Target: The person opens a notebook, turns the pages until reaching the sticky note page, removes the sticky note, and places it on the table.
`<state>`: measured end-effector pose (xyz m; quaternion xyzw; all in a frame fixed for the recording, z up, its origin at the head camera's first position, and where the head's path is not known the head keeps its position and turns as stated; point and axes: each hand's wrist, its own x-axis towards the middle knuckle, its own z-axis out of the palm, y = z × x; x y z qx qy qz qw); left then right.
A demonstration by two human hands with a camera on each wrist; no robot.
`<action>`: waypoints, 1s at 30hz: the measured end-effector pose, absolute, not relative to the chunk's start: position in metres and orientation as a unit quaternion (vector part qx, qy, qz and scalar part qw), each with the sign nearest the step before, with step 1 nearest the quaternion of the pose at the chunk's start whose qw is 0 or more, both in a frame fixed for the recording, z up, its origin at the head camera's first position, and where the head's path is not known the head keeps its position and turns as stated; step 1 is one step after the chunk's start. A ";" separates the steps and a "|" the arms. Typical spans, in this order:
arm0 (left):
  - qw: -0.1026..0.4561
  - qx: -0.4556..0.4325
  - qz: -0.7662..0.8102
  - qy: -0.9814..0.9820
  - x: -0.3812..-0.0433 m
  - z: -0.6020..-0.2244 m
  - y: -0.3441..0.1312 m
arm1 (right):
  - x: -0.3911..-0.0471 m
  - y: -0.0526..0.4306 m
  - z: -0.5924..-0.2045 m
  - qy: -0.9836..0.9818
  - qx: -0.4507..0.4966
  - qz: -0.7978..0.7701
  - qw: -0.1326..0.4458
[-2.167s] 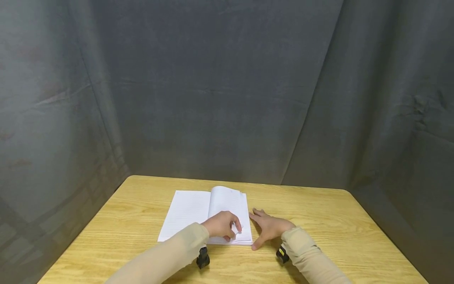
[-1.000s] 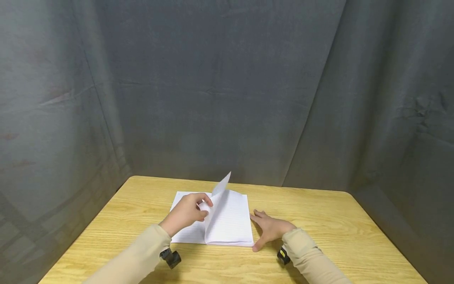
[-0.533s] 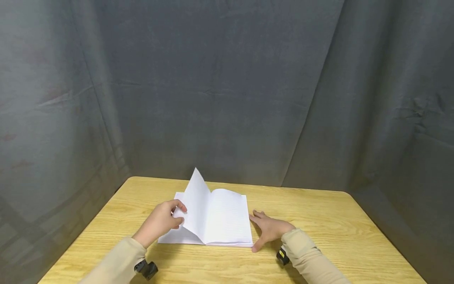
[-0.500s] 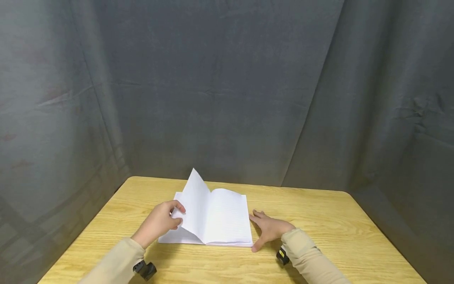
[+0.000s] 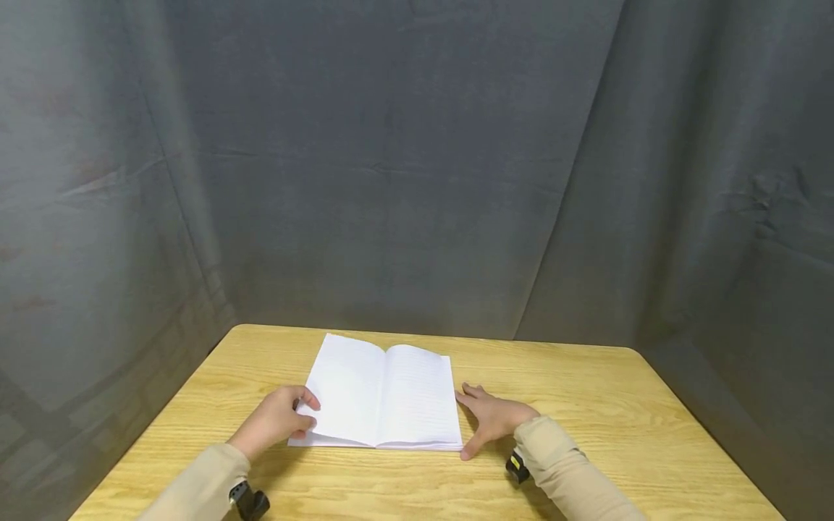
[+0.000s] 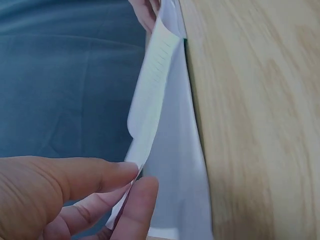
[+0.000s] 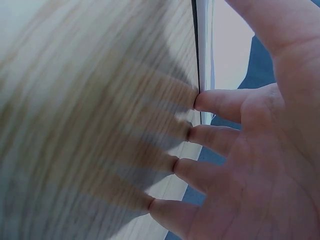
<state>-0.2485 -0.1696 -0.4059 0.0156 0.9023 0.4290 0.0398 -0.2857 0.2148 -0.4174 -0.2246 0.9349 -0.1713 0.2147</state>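
Observation:
An open notebook with ruled white pages lies on the wooden table. At its left side my left hand pinches the outer edge of a page between thumb and fingers; in the left wrist view that page stands a little above the sheets beneath. My right hand is spread at the notebook's right edge, fingertips on the tabletop. In the right wrist view one finger touches or nearly touches the notebook's side, the other fingers apart from it.
The wooden table extends around the notebook on all sides. Dark grey curtains hang behind the table and to both sides. Each wrist wears a small black camera below a beige sleeve.
My left hand has gripped a page on the right half, lifted it and carried it over leftward; it now lies nearly flat on the left half. The right hand has stayed in place.

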 end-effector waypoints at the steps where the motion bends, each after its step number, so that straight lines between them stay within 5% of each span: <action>1: 0.046 0.013 0.431 0.901 -0.250 -0.408 -0.170 | -0.286 0.215 -0.417 0.935 -0.224 -0.172 0.215; 30: 0.079 0.005 0.401 0.913 -0.258 -0.425 -0.175 | -0.287 0.214 -0.419 0.937 -0.217 -0.169 0.214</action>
